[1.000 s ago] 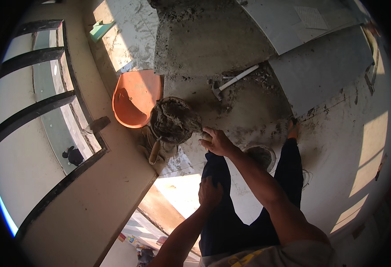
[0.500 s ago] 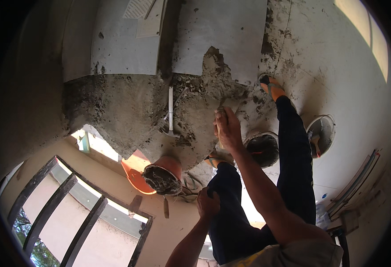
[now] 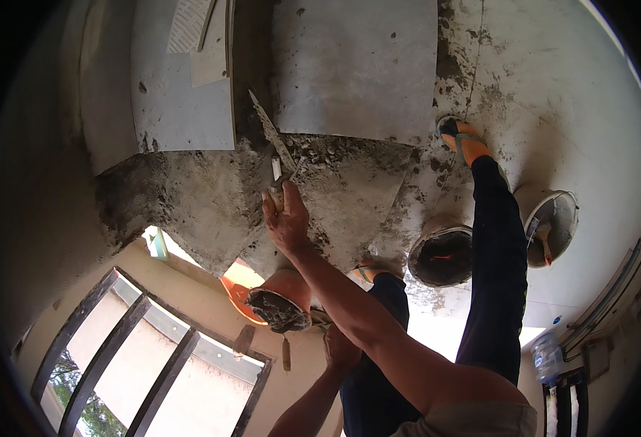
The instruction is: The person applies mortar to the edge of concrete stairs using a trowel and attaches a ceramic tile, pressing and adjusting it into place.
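Window (image 3: 161,386): bright daylight, the wall outside washed out nearly white.
Floor between the legs (image 3: 435,331): glare, burnt to plain white.
Basin (image 3: 241,279): direct sun, orange glowing.
Left wall (image 3: 40,182): deep shade, sinking into black.
Tile (image 3: 357,69): soft, pale sheen.
Trousers (image 3: 494,269): near black, folds mostly lost.
Trowel (image 3: 270,131): even shade, edges fairly crisp.
Bottle (image 3: 546,357): small, soft.
Rim: fisheye bending, window bars slanted, black corners.

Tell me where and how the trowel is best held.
Probably best to hold the trowel by its handle, coming from the person's near side. The right hand already closes round that end, while the long, narrow blade points away and slightly left, looks smeared with mortar, and offers a poorer hold.
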{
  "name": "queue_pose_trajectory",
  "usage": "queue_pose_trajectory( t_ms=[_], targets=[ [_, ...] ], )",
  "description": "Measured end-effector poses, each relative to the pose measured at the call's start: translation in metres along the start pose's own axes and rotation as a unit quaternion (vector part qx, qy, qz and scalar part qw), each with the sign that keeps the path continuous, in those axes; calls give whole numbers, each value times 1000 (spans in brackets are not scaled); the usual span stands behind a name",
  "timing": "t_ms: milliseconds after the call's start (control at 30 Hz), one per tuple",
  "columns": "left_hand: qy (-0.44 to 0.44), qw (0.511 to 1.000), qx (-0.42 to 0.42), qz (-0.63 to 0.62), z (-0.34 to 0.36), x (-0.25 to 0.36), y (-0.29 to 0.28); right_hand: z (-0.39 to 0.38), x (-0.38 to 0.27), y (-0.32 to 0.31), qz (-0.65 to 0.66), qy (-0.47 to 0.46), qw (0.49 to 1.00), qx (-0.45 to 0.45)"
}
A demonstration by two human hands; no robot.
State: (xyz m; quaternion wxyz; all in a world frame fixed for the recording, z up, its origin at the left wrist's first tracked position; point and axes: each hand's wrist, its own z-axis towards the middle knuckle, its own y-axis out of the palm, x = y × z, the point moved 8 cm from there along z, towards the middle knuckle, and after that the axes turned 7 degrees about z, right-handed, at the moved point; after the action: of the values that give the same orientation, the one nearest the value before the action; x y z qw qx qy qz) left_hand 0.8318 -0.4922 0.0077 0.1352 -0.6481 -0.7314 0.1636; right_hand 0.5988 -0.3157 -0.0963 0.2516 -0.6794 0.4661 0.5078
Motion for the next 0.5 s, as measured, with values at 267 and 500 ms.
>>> queue_pose_trajectory(
  t_ms=[267,500],
  targets=[
    [-62,997,-25,26,-12,1,22,-33,32,-59,48,295,939,-170],
    [-53,998,26,35,-25,15,26,71,78,-33,175,319,903,-226]
  ],
)
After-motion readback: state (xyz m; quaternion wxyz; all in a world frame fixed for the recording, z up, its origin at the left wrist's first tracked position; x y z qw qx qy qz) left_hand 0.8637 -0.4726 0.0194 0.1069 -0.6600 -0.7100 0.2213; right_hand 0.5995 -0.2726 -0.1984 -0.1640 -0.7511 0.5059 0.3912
